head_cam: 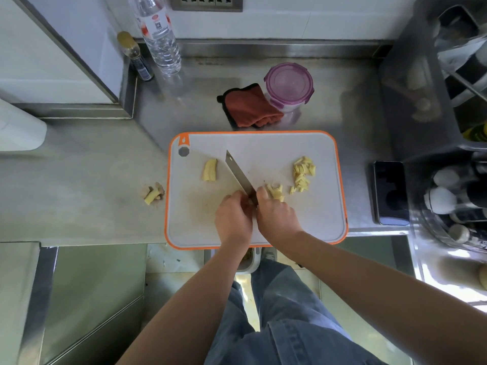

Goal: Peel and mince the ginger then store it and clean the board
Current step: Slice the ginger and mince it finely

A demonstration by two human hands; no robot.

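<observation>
My right hand (276, 214) is in the middle of the frame, with its fingers curled around the dark handle of the knife (238, 172). The blade points to the upper left over the orange-rimmed cutting board (263, 143). My left hand (233, 219) is just beside the right one, its fingers bent against the base of the blade; I cannot tell if it pinches something there. A peeled piece of ginger (209, 170) lies on the left part of the board. A pile of cut ginger strips (303, 173) lies on the right part, and a smaller pile (275, 192) touches my right hand. The ginger peels (152, 194) lie on the steel counter, left of the board. Above the board stand a container with a purple lid (288, 84) and a red-brown cloth (250, 106), touching each other.
</observation>
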